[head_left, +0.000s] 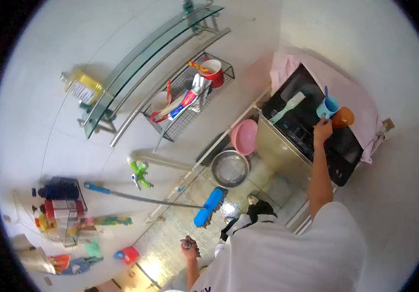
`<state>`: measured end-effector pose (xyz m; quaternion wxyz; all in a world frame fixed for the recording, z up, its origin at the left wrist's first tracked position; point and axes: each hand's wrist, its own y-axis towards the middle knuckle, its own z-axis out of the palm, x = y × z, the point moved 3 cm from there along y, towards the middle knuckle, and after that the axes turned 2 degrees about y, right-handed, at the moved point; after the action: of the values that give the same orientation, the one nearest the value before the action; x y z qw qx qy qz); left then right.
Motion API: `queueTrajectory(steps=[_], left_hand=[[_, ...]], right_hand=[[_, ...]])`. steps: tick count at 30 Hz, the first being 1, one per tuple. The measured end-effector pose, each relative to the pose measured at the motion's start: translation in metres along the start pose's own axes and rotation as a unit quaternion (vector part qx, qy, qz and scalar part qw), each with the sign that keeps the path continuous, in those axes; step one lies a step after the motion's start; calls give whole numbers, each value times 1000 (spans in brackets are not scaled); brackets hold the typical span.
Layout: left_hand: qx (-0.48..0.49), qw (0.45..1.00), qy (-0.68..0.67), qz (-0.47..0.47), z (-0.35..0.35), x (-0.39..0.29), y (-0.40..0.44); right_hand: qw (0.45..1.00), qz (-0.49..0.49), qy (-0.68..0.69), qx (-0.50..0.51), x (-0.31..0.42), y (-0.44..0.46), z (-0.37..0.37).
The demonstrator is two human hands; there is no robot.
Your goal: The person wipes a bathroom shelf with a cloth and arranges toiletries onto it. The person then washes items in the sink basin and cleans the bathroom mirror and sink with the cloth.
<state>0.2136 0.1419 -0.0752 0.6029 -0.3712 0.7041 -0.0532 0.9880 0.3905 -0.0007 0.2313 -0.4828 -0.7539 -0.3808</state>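
Observation:
My right hand (323,130) is closed on a light blue cup (327,108) at the black glass top of the washing machine (287,104). A dark blue handle sticks up out of the cup. Touching or close beside it is an orange cup (343,117). A brush with a pale green handle (288,107) lies on the black top, left of the cups. Low in the view, my left hand (188,250) is closed around a dark grey, crumpled thing (190,241), whose kind I cannot make out.
A wire rack (177,124) with toothpaste and cups hangs under a glass shelf (156,44). On the tiled floor are a metal basin (230,169), a pink basin (245,137) and a blue-headed broom (208,207). A green tap (141,173) juts from the wall.

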Motion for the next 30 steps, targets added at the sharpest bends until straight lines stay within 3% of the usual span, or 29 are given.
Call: queueTrajectory(steps=[2, 4, 6, 8, 10, 12, 13, 14, 16, 17, 19, 20, 22, 23, 24, 26, 27, 29, 30], left_hand=[[32, 993, -73, 82, -7, 14, 6], [-19, 999, -23, 45, -6, 2, -9], [-2, 998, -20, 63, -17, 24, 4], [-26, 998, -23, 59, -31, 57, 16], [-60, 998, 15, 8, -24, 45, 1], [-92, 993, 50, -51, -17, 29, -14], [-80, 997, 20, -9, -27, 68, 8], [-87, 996, 12, -7, -26, 63, 3], [-78, 996, -27, -24, -25, 60, -13], [-83, 996, -34, -24, -27, 77, -10], [-126, 987, -74, 65, -35, 104, -6], [-129, 986, -77, 67, -35, 99, -14], [-161, 983, -91, -3, -32, 78, -46], [-156, 971, -98, 150, -43, 121, -27], [-156, 971, -98, 151, -41, 102, -40], [-178, 977, -110, 44, -33, 69, -76], [-152, 968, -198, 19, -32, 79, -76], [-140, 976, -166, 26, -41, 89, -77], [-126, 982, -134, 37, -49, 106, -68]], right_hand=[[989, 1, 147, 21, 25, -11, -23], [989, -100, 102, 36, 39, -12, -39], [978, -96, 173, 63, 106, -24, -80], [945, -175, 225, 159, 171, -31, -111], [925, -210, 233, 214, 242, -32, -136], [865, -234, 354, 268, 321, -38, -153], [832, -227, 399, 313, 366, -45, -163], [795, -217, 439, 357, 405, -53, -166], [718, -305, 459, 424, 474, -58, -144], [722, -334, 437, 420, 511, -67, -135], [722, -430, 362, 404, 578, -86, -113], [734, -421, 305, 436, 604, -105, -125], [720, -482, 285, 410, 640, -125, -105], [691, -547, 321, 347, 653, -133, -65], [691, -547, 321, 347, 657, -140, -53], [682, -573, 280, 358, 661, -151, -32], [676, -564, 275, 387, 661, -156, -30], [686, -532, 244, 433, 660, -159, -33], [691, -554, 240, 397, 659, -163, -40]])
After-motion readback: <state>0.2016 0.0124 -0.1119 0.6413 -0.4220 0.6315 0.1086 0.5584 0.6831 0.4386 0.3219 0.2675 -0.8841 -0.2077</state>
